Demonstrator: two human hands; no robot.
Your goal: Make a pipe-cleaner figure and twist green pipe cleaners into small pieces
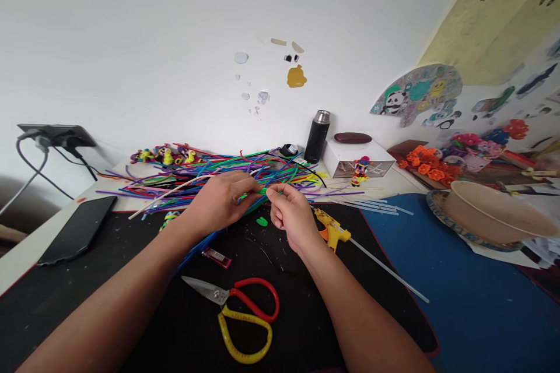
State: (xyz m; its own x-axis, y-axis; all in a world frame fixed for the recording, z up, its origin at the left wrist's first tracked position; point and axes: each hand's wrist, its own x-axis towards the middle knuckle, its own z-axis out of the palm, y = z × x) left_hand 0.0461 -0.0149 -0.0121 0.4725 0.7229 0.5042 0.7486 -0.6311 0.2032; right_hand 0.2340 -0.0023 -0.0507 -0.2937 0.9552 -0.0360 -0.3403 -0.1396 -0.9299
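Both hands meet over the near edge of a pile of coloured pipe cleaners (170, 185). The fingers of my left hand (225, 197) are closed in a pinch on a green pipe cleaner (263, 191). From the other side my right hand (291, 214) pinches the same green piece, fingertips almost touching the left ones. Most of that piece is hidden by the fingers. Just below the hands, a small bent green piece (262, 221) lies on the black mat (161, 326). Scissors (225, 297) with one red and one yellow handle rest nearer to me.
Right of my hands lies a yellow glue gun (333, 229) with a long glue stick. A phone (79, 230) lies at left. Behind stand a black flask (317, 137) and a white box (345, 157) with a small figure (361, 171). A large bowl (490, 215) is at right.
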